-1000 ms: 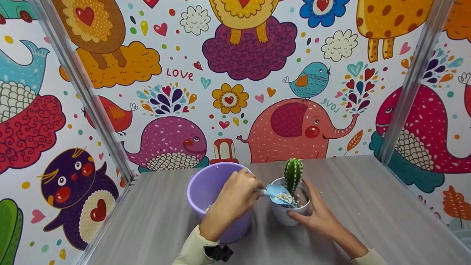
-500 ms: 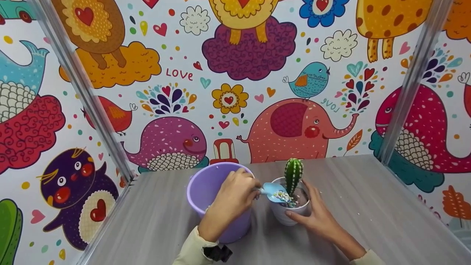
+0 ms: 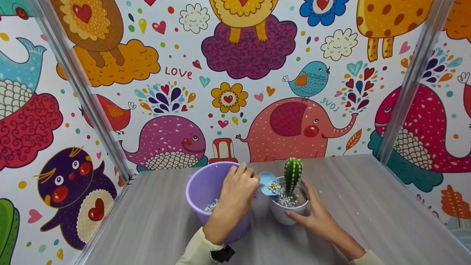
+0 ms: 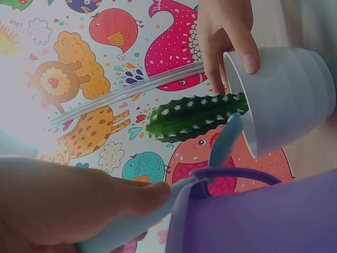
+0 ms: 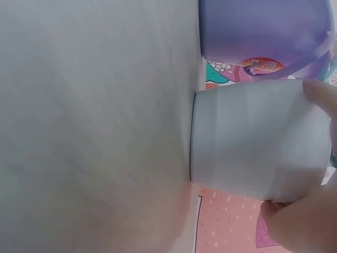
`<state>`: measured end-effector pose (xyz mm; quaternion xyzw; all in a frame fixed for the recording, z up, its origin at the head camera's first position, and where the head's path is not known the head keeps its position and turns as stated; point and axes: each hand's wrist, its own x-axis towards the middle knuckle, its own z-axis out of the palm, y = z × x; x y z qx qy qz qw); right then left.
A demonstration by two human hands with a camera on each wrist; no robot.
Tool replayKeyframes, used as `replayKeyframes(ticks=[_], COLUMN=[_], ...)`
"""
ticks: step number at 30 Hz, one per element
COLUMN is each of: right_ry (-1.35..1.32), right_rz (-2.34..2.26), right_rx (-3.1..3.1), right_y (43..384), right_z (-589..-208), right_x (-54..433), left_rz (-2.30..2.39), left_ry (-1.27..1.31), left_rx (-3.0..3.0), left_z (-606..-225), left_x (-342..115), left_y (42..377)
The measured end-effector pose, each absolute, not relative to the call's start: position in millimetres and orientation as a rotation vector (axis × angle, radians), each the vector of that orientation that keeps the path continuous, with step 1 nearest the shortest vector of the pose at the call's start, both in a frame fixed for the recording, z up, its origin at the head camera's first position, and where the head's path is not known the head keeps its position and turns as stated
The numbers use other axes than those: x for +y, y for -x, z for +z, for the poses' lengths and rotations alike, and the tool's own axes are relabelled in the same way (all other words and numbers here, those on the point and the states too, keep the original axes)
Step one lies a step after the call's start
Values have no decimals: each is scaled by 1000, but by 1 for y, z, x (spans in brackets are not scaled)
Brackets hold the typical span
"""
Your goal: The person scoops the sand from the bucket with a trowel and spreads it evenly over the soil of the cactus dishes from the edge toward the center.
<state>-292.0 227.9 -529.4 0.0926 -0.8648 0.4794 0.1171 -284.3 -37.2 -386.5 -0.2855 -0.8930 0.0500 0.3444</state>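
Right hand (image 3: 318, 217) nearest, at 5 o'clock of the white pot (image 3: 285, 213), fingers and thumb curled round its wall. Pot stands on the grey table (image 3: 368, 206), just beside the purple bucket (image 3: 206, 187). Left hand (image 3: 235, 200) grips the blue scoop (image 3: 265, 183), tipped over the pot at 10 o'clock. Coloured pebbles (image 3: 281, 197) surround the upright cactus (image 3: 293, 175). Cartoon wall (image 3: 228, 73) behind.

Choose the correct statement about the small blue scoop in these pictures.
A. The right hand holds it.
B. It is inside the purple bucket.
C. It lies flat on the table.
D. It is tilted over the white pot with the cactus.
D: the left hand holds the blue scoop tilted over the white pot beside the cactus, and coloured pebbles lie below it.
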Motion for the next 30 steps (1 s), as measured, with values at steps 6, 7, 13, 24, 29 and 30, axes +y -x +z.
replayKeyframes(ticks=[6, 7, 13, 24, 29, 30], right_ry=[-261, -257, -263, -284, -272, -268], right_rz=[1388, 1388, 1380, 1379, 1385, 1388], right_rx=[-2541, -2544, -2537, -2530, -2549, -2551], right_y=[292, 292, 292, 291, 292, 292], right_z=[-529, -529, -529, -530, -529, -529], right_x=[227, 227, 228, 229, 230, 230], left_rz=[233, 237, 217, 132, 88, 73], left_ry=[706, 705, 711, 743, 745, 747], left_rx=[-2221, -2214, -2190, -2131, -2141, -2142], left_z=[-389, -389, -391, -396, -399, -400], left_x=[-39, -39, -42, -45, -49, -50], left_y=[289, 289, 292, 296, 298, 299])
